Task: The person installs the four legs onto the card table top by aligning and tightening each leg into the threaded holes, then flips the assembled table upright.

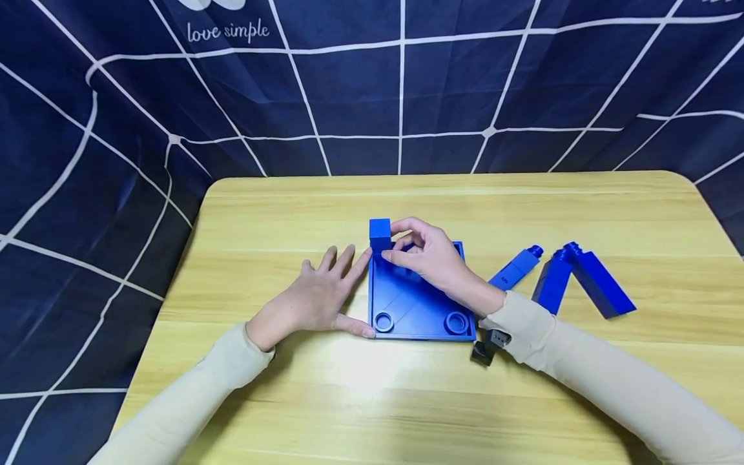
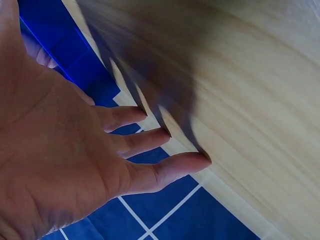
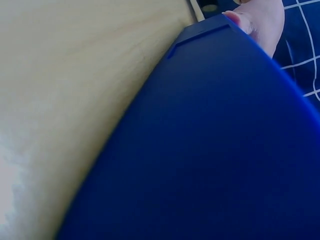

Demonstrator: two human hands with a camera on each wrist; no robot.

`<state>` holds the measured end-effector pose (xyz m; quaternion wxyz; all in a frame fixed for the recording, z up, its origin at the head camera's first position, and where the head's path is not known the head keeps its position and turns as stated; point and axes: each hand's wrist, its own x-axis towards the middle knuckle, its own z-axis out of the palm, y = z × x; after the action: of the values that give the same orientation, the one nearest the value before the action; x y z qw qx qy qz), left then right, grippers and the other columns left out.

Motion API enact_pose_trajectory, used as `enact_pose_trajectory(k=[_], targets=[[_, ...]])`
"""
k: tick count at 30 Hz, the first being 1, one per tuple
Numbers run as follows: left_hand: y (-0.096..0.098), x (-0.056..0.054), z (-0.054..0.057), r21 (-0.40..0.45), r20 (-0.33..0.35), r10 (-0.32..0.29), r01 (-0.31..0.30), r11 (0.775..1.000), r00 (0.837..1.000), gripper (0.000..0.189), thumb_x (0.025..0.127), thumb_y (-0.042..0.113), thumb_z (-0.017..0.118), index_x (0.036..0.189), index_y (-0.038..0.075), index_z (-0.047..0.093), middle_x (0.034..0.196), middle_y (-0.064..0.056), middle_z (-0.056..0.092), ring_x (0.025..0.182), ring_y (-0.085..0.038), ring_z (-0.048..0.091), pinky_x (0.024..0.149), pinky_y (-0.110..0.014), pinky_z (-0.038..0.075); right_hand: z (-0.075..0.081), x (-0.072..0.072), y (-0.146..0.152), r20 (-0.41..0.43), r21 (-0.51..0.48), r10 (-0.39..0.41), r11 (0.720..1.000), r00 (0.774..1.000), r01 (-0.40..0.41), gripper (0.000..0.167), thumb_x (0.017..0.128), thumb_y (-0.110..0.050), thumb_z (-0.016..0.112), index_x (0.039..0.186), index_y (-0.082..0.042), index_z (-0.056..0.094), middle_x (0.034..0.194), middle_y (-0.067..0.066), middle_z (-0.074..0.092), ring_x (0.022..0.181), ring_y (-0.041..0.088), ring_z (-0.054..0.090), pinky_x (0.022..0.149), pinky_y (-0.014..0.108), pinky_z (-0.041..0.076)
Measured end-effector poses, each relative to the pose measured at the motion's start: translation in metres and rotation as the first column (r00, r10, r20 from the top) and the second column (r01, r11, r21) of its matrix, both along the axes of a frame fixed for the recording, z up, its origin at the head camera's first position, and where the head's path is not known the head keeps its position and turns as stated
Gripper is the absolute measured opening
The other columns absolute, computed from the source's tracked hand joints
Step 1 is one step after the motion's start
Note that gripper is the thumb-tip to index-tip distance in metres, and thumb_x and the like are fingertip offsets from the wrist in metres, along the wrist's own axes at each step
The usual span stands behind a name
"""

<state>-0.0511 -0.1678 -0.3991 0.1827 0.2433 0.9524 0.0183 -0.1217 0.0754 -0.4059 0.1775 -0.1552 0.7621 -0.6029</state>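
A square blue panel (image 1: 407,300) with a raised rim lies on the table, with round sockets in its two near corners. At its far left corner a square blue leg (image 1: 380,234) stands upright. My right hand (image 1: 433,255) pinches this leg low down, thumb in front and index finger at its right side. My left hand (image 1: 322,294) is spread along the panel's left edge, thumb at the near corner and index fingertip close to the leg. In the left wrist view, the left hand's fingers (image 2: 182,170) stretch out straight. Blue plastic (image 3: 200,140) fills most of the right wrist view.
Right of the panel lie several loose blue legs (image 1: 601,284) with threaded ends, one partly behind the right forearm. A small black device (image 1: 491,345) sits at the right cuff. Dark blue cloth (image 1: 360,97) with white lines hangs behind the wooden table (image 1: 349,413).
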Motion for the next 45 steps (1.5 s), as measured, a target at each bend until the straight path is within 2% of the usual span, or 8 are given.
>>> enact_pose_trajectory(k=[5, 10, 18, 25, 31, 36, 41, 45], targets=[[-0.0007, -0.0001, 0.0004, -0.001, 0.01, 0.001, -0.001, 1.0, 1.0, 0.141, 0.08, 0.099, 0.057, 0.176, 0.017, -0.006, 0.179, -0.026, 0.012, 0.158, -0.058, 0.02, 0.105, -0.085, 0.037, -0.0023, 0.001, 0.0, -0.007, -0.043, 0.002, 0.999, 1.0, -0.002, 0.042, 0.097, -0.018, 0.085, 0.136, -0.013, 0.07, 0.102, 0.011, 0.074, 0.078, 0.029, 0.064, 0.059, 0.025, 0.041], [-0.0013, -0.001, -0.0003, -0.004, 0.01, 0.002, -0.002, 1.0, 1.0, 0.141, 0.08, 0.098, 0.058, 0.176, 0.017, -0.006, 0.179, -0.026, 0.011, 0.159, -0.057, 0.02, 0.105, -0.085, 0.038, -0.0014, 0.0004, -0.0024, -0.01, -0.078, 0.004, 0.997, 1.0, -0.004, 0.045, 0.096, -0.013, 0.085, 0.137, -0.007, 0.067, 0.101, 0.013, 0.072, 0.073, 0.032, 0.063, 0.057, 0.024, 0.041], [-0.0008, -0.0017, 0.0003, 0.002, 0.015, -0.001, 0.001, 1.0, 1.0, 0.141, 0.081, 0.098, 0.058, 0.176, 0.017, -0.006, 0.179, -0.026, 0.011, 0.158, -0.057, 0.02, 0.105, -0.085, 0.037, 0.0005, 0.0002, -0.0027, -0.003, -0.097, 0.009, 0.995, 1.0, -0.009, 0.045, 0.096, -0.008, 0.084, 0.136, -0.003, 0.066, 0.1, 0.015, 0.07, 0.076, 0.026, 0.065, 0.061, 0.022, 0.046], [0.0001, -0.0011, 0.0012, 0.01, 0.011, -0.006, 0.005, 1.0, 1.0, 0.141, 0.08, 0.097, 0.059, 0.176, 0.016, -0.005, 0.179, -0.027, 0.011, 0.158, -0.058, 0.02, 0.105, -0.085, 0.037, -0.0007, -0.0008, -0.0023, -0.002, -0.112, -0.002, 0.994, 1.0, 0.002, 0.059, 0.095, -0.005, 0.085, 0.147, -0.002, 0.059, 0.108, 0.014, 0.066, 0.087, 0.018, 0.065, 0.069, 0.02, 0.049], [-0.0002, -0.0007, 0.0016, 0.005, 0.015, 0.005, -0.005, 1.0, 1.0, 0.141, 0.08, 0.097, 0.059, 0.176, 0.016, -0.006, 0.179, -0.026, 0.011, 0.158, -0.058, 0.02, 0.106, -0.085, 0.036, -0.002, -0.0032, -0.0039, -0.022, -0.111, 0.02, 0.994, 1.0, -0.022, 0.063, 0.094, -0.006, 0.087, 0.151, -0.003, 0.06, 0.114, 0.012, 0.061, 0.089, 0.019, 0.062, 0.07, 0.019, 0.048], [-0.0005, -0.0005, 0.0008, 0.013, 0.013, 0.011, -0.011, 1.0, 1.0, 0.141, 0.081, 0.097, 0.059, 0.176, 0.017, -0.008, 0.179, -0.026, 0.011, 0.159, -0.058, 0.019, 0.107, -0.085, 0.035, -0.0031, -0.0032, -0.0055, -0.061, -0.085, 0.024, 0.996, 0.998, -0.029, 0.055, 0.094, -0.012, 0.089, 0.143, -0.004, 0.066, 0.103, 0.01, 0.057, 0.082, 0.02, 0.055, 0.066, 0.021, 0.043], [-0.0007, -0.0002, 0.0012, 0.013, 0.016, 0.009, -0.01, 1.0, 1.0, 0.141, 0.081, 0.097, 0.059, 0.176, 0.016, -0.008, 0.179, -0.026, 0.011, 0.159, -0.058, 0.019, 0.106, -0.085, 0.035, -0.0042, -0.0012, -0.0078, -0.058, -0.081, 0.018, 0.996, 0.998, -0.023, 0.052, 0.093, -0.015, 0.091, 0.138, -0.006, 0.067, 0.088, 0.009, 0.057, 0.074, 0.019, 0.053, 0.063, 0.022, 0.04], [-0.001, 0.0, 0.002, 0.024, 0.02, 0.007, -0.008, 1.0, 1.0, 0.141, 0.082, 0.095, 0.061, 0.176, 0.016, -0.008, 0.179, -0.027, 0.011, 0.158, -0.059, 0.019, 0.106, -0.086, 0.036, -0.0045, -0.0004, -0.0083, -0.061, -0.088, 0.011, 0.996, 0.998, -0.016, 0.052, 0.092, -0.012, 0.091, 0.137, -0.007, 0.067, 0.086, 0.009, 0.058, 0.072, 0.019, 0.052, 0.062, 0.022, 0.038]])
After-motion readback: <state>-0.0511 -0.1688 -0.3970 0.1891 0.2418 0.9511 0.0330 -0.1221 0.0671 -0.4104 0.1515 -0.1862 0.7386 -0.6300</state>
